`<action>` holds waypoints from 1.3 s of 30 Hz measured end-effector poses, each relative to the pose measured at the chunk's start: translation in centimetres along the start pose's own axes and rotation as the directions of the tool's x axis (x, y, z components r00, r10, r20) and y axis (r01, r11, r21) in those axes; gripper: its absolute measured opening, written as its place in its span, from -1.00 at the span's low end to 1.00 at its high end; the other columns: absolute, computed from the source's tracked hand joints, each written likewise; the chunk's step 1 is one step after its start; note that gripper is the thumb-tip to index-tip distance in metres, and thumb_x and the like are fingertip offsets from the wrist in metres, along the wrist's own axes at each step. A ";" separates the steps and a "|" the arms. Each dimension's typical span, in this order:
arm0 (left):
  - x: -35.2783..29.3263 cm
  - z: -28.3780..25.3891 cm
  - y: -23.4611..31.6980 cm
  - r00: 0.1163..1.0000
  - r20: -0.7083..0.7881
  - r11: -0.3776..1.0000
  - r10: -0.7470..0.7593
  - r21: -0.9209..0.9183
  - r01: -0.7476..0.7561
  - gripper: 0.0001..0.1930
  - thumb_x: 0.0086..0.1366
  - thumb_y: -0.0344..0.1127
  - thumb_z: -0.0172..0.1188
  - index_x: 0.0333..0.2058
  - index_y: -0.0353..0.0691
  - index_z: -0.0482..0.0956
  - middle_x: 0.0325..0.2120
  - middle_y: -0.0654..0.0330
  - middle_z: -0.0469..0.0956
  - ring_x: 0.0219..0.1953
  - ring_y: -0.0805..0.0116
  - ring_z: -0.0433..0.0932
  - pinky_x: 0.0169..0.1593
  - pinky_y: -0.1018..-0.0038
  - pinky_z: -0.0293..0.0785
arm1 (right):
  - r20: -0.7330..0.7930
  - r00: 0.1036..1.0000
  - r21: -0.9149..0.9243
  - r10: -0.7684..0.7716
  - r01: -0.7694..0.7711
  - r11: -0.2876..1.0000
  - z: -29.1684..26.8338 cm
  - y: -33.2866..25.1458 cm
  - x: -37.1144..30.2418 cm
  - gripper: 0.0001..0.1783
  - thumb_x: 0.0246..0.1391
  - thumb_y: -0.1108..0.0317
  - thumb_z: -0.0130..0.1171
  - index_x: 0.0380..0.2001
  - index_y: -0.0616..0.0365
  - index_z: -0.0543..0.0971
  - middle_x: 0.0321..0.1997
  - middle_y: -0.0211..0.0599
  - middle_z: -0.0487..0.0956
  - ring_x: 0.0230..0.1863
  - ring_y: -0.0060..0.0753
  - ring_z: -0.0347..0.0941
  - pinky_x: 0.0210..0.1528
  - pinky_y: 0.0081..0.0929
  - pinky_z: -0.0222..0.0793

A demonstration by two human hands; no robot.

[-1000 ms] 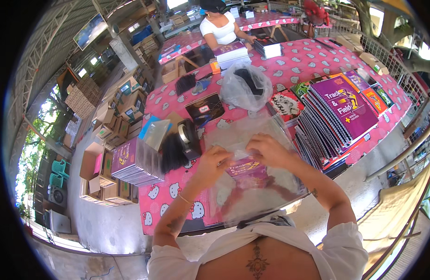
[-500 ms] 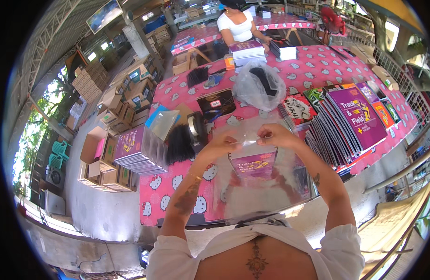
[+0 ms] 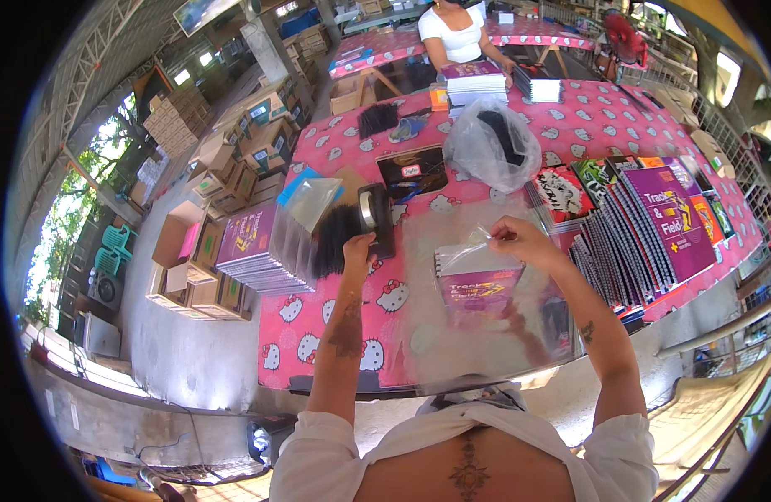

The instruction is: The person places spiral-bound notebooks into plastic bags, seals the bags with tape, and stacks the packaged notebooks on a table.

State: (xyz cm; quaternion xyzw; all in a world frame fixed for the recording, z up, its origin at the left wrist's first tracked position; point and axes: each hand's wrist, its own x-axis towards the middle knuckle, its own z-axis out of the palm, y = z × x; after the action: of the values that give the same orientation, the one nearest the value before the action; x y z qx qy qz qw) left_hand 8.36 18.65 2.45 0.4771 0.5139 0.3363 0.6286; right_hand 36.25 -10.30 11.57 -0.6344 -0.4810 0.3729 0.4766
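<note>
A purple spiral notebook (image 3: 479, 289) lies on clear plastic in front of me, inside a clear plastic sleeve. My right hand (image 3: 519, 240) pinches the sleeve's clear flap (image 3: 481, 237) at the notebook's top edge. Off to the left, my left hand (image 3: 359, 253) is at the near end of a black tape dispenser (image 3: 382, 219) holding a roll of tape (image 3: 368, 207). Its fingers are drawn together; whatever is between them is too small to see. Black bristle-like strands (image 3: 339, 241) lie beside the dispenser.
Sleeved purple notebooks (image 3: 250, 243) are stacked at left; a fanned row of spiral notebooks (image 3: 653, 222) is at right. A plastic bag (image 3: 491, 149) and a dark box (image 3: 412, 171) stand farther back. Across the pink table (image 3: 310, 368) is another person (image 3: 452, 38). Cartons (image 3: 189, 251) crowd the floor.
My left hand has left the sleeve's flap and moved left to the tape dispenser. My right hand still pinches the flap. The whole view has shifted slightly.
</note>
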 end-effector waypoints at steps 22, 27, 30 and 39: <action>-8.4 18.3 15.5 0.239 0.895 -0.052 -0.376 0.237 -0.970 -0.66 0.22 -0.02 0.27 -0.42 -0.22 0.66 -0.49 0.20 0.62 -0.32 0.26 0.58 -0.12 0.38 0.41 | -0.099 0.992 -0.117 -0.072 0.060 0.991 0.7 0.9 0.3 -0.66 0.03 0.23 0.37 -0.17 0.15 0.57 -0.34 -0.34 0.62 -0.30 -0.49 0.53 -0.21 -0.46 0.44; -4.1 15.5 3.5 0.168 0.936 0.630 -0.308 0.333 -0.702 -0.50 0.30 0.04 0.19 -0.01 -0.29 0.59 -0.28 0.19 0.67 -0.29 0.37 0.61 -0.11 0.42 0.50 | -0.107 0.992 -0.218 -0.067 0.042 0.975 0.4 0.4 -0.1 -0.57 0.05 0.27 0.36 -0.02 0.08 0.49 -0.27 -0.33 0.57 -0.21 -0.42 0.51 -0.11 -0.44 0.44; -5.2 13.1 7.5 0.392 0.870 0.598 -0.299 0.490 -0.634 -0.34 0.31 0.11 0.16 0.15 -0.36 0.44 -0.07 0.09 0.60 -0.10 0.35 0.56 0.01 0.40 0.45 | -0.105 0.988 -0.248 -0.115 0.086 0.965 2.3 0.2 0.4 -0.47 0.03 0.23 0.37 0.06 0.03 0.44 -0.15 -0.21 0.56 -0.13 -0.34 0.52 -0.08 -0.38 0.44; -17.3 11.4 5.8 0.045 0.825 -0.490 0.563 0.377 -0.786 -0.10 0.04 0.38 0.25 0.02 -0.43 0.44 -0.20 -0.14 0.54 -0.09 -0.11 0.54 0.00 0.12 0.44 | -0.137 0.738 -0.458 -0.661 0.544 0.703 5.0 -2.7 -6.7 -0.59 0.09 0.27 0.36 -0.02 0.11 0.52 -0.05 -0.28 0.56 -0.02 -0.33 0.51 0.06 -0.36 0.40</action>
State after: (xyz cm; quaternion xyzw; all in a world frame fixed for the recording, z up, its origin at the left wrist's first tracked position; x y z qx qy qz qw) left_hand 15.53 1.81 13.73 0.9538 0.0391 0.2740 -0.1166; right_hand 29.21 -15.29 12.95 -0.5680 -0.6518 -0.0062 0.5025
